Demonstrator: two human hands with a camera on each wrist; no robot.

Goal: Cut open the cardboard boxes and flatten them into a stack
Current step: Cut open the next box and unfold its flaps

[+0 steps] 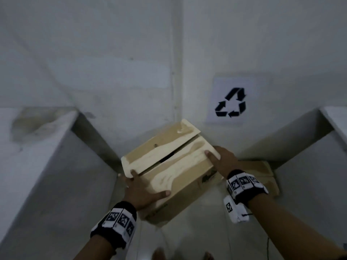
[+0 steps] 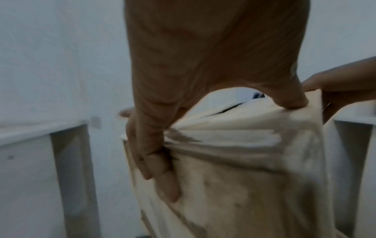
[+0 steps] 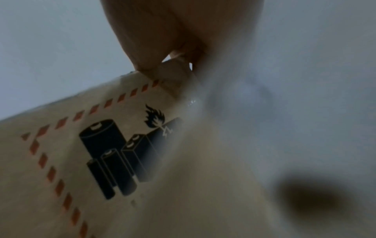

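I grip the cardboard box point(image 1: 169, 171) between my left hand point(image 1: 142, 190) and right hand point(image 1: 223, 162), its long axis running near-left to far-right.

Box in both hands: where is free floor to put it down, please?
Bare floor lies near the person, between left hand and right hand, under the held box. It is crowded at the right, where flat cardboard lies by the wall under the recycling sign.

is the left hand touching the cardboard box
Touching. In the head view the left hand grips the near corner of the cardboard box, thumb on top; the left wrist view shows its fingers wrapped against the side.
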